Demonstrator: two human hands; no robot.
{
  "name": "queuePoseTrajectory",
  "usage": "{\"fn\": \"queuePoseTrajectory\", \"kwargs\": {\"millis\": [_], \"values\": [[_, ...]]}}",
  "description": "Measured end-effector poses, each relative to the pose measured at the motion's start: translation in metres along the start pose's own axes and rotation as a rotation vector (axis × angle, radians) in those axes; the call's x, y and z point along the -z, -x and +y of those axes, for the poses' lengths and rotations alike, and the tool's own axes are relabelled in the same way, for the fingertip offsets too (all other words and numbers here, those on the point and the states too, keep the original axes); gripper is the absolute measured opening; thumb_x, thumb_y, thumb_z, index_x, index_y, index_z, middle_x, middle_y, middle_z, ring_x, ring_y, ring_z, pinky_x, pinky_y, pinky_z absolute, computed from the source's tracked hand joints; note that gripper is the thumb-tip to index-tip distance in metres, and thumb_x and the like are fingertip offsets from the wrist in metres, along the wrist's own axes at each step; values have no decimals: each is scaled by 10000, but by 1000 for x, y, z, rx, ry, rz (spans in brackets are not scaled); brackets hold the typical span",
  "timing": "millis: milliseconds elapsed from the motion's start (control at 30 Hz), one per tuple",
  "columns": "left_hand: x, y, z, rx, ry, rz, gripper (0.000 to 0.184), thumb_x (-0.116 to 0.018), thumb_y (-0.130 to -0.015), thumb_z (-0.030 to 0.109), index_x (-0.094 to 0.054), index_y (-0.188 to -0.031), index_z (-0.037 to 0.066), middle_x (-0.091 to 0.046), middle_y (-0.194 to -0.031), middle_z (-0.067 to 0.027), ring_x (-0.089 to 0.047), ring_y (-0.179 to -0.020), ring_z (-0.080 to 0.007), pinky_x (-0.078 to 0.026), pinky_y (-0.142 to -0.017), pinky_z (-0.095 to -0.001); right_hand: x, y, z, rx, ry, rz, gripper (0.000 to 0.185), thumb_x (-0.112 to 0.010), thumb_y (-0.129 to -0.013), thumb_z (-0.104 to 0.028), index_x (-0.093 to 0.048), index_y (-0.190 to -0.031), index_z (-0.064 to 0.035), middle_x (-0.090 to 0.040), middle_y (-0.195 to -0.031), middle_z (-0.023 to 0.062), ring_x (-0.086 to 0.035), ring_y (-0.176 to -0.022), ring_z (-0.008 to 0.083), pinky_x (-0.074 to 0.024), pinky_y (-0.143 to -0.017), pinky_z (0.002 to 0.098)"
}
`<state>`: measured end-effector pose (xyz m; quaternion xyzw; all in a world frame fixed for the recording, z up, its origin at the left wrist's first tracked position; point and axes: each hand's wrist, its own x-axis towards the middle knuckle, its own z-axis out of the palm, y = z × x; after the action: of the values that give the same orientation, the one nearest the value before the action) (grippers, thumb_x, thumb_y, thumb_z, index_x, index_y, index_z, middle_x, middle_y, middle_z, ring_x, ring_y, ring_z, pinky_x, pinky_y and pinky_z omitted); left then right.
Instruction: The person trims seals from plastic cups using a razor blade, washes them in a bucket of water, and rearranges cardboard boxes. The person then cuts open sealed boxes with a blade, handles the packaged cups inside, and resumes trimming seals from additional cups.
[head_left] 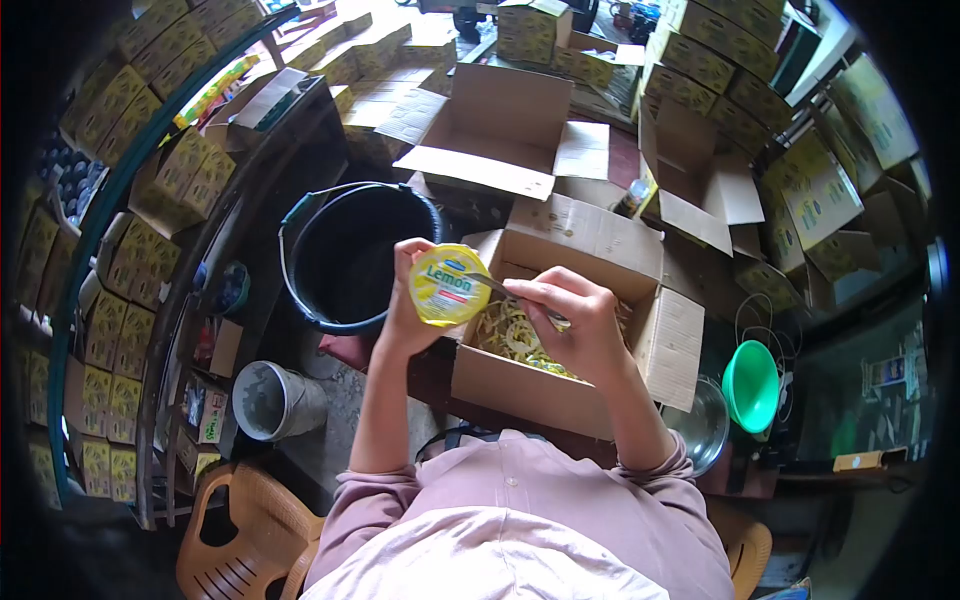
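Observation:
A yellow cup with a printed "Lemon" lid (447, 286) is gripped in my left hand (405, 315), its lid facing me. My right hand (575, 320) pinches a thin, greyish metal tool (492, 284), whose tip meets the right edge of the lid; its exact kind is too small to make out. Below my right hand stands an open cardboard box (530, 395), holding a heap of yellowish curled trimmings (515, 335). Part of that heap is hidden by my right hand and forearm.
To the left are a black bucket (310, 315) with a handle and a grey bucket (262, 402). A green bowl (750, 385) stands right, beside a clear bowl (703, 435). Another open carton (510, 110) lies ahead; shelves of yellow cartons (105, 330) line the left.

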<state>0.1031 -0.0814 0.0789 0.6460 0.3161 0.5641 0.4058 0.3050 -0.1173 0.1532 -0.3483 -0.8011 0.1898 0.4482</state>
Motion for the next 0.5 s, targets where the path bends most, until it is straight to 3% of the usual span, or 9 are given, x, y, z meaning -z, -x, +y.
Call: {"fn": "queuePoseTrajectory", "kwargs": {"millis": [267,367,500], "values": [[83,-10,-26,-29,-347,205,728,-786,-527,-7,-416,-1152,44,-530,-1061,-108,-540,-986,-183,-438,-871,-278,-78,-46,24,-74,-115,69,252,-580,-723,32,-642,-949,-59,-580,-712,108,-583,-598,198,-476,-563,273],[96,-5,-47,29,-328,191,733,-780,-544,5,-403,-1171,40,-528,-1063,-101,-536,-988,-175,-439,-868,-273,-105,-61,30,-83,-69,-2,240,-573,-720,19,-641,-939,-50,-576,-723,122,-584,-614,237,-480,-573,302],[95,5,-67,113,-78,200,736,-764,-558,11,-384,-1188,37,-507,-1082,-88,-521,-1004,-163,-434,-874,-272,-131,-72,39,-46,-7,-112,237,-553,-712,12,-624,-932,-42,-558,-743,132,-573,-672,292,-478,-610,358]]}}
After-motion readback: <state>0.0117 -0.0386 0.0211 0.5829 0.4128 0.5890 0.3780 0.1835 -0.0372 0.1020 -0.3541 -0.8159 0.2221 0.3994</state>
